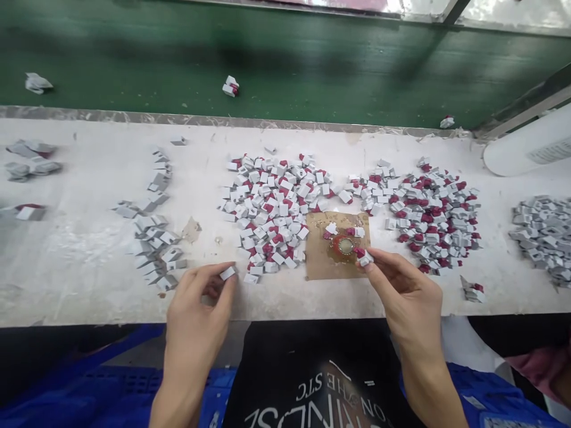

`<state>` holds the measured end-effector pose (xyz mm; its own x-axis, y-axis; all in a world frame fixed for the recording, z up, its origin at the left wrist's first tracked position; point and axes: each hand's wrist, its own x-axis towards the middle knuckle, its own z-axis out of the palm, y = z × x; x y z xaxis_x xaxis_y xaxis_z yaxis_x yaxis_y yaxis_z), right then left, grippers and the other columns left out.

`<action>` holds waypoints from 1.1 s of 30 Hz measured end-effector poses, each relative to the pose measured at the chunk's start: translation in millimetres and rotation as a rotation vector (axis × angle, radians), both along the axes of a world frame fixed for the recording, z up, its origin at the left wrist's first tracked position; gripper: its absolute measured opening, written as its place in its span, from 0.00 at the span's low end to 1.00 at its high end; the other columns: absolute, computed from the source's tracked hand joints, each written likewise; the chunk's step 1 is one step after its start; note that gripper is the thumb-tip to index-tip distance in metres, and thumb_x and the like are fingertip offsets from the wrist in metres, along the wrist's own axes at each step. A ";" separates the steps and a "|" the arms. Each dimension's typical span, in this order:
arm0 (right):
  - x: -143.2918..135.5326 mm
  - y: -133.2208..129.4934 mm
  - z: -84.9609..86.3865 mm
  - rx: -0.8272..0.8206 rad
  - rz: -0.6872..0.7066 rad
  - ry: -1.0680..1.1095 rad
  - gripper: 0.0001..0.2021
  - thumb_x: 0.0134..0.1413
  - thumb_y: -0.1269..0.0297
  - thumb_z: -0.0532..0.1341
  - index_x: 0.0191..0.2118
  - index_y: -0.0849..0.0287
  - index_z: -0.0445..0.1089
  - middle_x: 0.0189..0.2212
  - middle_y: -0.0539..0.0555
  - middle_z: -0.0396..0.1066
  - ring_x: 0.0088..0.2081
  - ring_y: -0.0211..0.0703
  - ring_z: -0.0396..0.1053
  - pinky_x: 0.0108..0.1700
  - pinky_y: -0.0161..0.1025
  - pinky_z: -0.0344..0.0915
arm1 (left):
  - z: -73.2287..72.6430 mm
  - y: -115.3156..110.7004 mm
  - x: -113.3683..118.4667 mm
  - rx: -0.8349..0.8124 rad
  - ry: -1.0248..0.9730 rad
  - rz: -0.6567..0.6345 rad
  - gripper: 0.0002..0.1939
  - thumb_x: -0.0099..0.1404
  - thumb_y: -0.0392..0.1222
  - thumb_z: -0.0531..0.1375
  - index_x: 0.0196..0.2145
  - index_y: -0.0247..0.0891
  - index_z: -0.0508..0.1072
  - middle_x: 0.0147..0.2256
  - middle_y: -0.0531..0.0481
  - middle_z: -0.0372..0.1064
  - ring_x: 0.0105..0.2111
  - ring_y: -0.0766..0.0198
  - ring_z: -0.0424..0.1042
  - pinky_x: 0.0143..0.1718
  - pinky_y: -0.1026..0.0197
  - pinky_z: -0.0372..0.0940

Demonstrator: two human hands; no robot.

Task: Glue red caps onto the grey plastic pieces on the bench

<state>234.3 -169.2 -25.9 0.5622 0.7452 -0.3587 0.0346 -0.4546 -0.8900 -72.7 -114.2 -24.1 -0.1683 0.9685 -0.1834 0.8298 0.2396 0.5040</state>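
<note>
Between thumb and finger of my left hand point(200, 306) is a small light grey block point(228, 273), just above the white bench top. My right hand point(397, 279) pinches a grey and dark red piece point(363, 257) over the right edge of a brown card point(321, 261). On the card lie a red ring with a pale centre point(345, 245) and a few small grey and red pieces point(355, 232). A large pile of grey and red pieces point(276, 208) lies between my hands, left of the card.
Another grey and red pile point(435, 214) lies right of the card. Plain grey pieces point(154, 244) form a loose column at left, and more point(544, 232) lie at far right, below a white cylinder point(530, 142). A green strip point(312, 77) runs behind the bench.
</note>
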 end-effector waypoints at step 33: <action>7.9 7.8 15.2 0.203 -0.064 0.363 0.08 0.70 0.56 0.80 0.51 0.41 0.92 0.48 0.52 0.92 0.52 0.55 0.90 0.59 0.53 0.87 | 26.2 49.6 136.6 -0.435 -1.183 -0.146 0.06 0.76 0.43 0.76 0.48 0.44 0.89 0.45 0.49 0.90 0.46 0.61 0.90 0.50 0.65 0.84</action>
<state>242.2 -161.4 -10.7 0.4737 0.7888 -0.3917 -0.3209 -0.2596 -0.9109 63.9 -64.5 2.1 0.4183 0.7861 -0.4551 -0.0386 0.5159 0.8558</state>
